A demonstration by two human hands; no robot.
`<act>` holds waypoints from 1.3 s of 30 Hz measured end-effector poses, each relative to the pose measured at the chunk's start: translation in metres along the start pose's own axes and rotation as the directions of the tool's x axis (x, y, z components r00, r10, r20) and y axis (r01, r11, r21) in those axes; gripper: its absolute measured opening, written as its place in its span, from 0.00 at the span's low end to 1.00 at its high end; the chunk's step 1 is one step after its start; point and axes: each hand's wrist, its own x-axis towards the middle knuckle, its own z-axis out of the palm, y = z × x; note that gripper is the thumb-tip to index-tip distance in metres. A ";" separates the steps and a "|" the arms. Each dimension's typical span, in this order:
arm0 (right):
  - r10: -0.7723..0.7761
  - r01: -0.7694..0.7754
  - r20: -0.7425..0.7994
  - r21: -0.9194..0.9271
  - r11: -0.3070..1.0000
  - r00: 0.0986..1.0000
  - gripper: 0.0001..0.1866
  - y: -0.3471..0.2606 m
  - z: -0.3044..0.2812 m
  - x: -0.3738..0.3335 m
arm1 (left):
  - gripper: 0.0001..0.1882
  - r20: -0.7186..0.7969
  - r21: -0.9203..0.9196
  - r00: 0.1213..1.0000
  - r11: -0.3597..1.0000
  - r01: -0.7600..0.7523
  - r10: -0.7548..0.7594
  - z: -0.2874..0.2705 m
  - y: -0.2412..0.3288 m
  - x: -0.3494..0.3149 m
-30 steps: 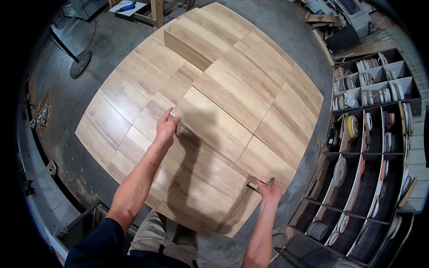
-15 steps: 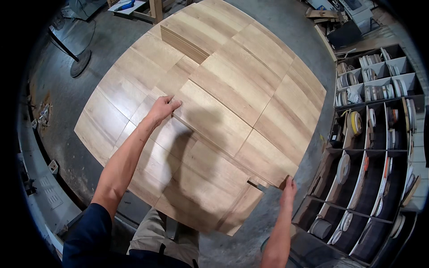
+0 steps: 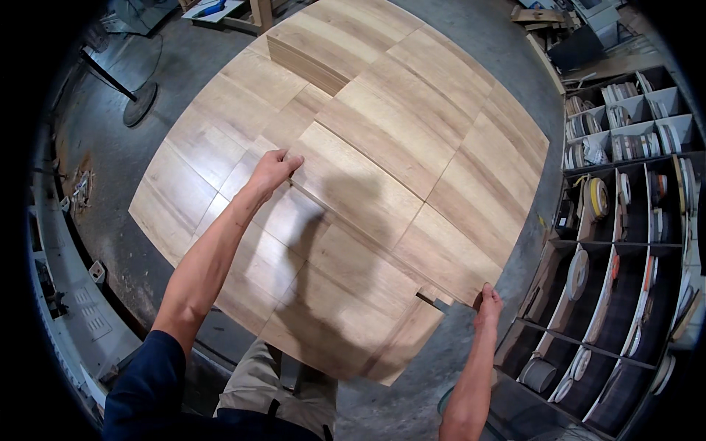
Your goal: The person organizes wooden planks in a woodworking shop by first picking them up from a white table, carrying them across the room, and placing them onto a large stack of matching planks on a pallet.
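A long wood-grain board (image 3: 353, 192) lies across a stack of similar light-brown panels. My left hand (image 3: 275, 170) pinches the board's left end, with thumb on top near the corner. At the other end, my right hand (image 3: 487, 303) is closed on the right corner, which juts past the panels beneath. A seam crosses the board toward its right part; I cannot tell whether that is a joint or two pieces. Below its near edge lie more panels (image 3: 353, 275), with a small dark notch (image 3: 429, 300) near their right side.
A thicker stack of boards (image 3: 305, 70) stands at the far side. To the right, a compartment rack (image 3: 548, 323) holds several rolls of edging tape. A stand with a round base (image 3: 140, 105) is at far left, and a grey machine (image 3: 92, 316) at lower left.
The whole scene has slid slightly to the right in the picture. Both hands keep the same hold on the board's ends, and the board shows no clear movement over the panels.
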 end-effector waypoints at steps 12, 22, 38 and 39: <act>0.445 -0.275 -0.101 0.659 0.700 0.890 0.45 0.014 0.037 -0.063 | 0.22 0.427 -0.734 0.872 0.472 0.489 -0.239 0.071 -0.024 -0.077; 0.215 -0.196 0.024 0.519 0.832 0.976 0.46 0.029 -0.019 -0.029 | 0.38 0.061 -0.689 0.985 0.707 0.159 -0.161 0.038 -0.040 -0.052; 0.113 -0.172 0.153 0.464 0.869 0.982 0.47 -0.009 0.013 -0.023 | 0.48 0.305 -0.429 0.952 0.896 0.114 0.025 -0.018 -0.037 0.015; 0.114 -0.173 0.153 0.465 0.868 0.982 0.47 -0.008 0.012 -0.022 | 0.48 0.304 -0.428 0.952 0.897 0.114 0.025 -0.019 -0.039 0.016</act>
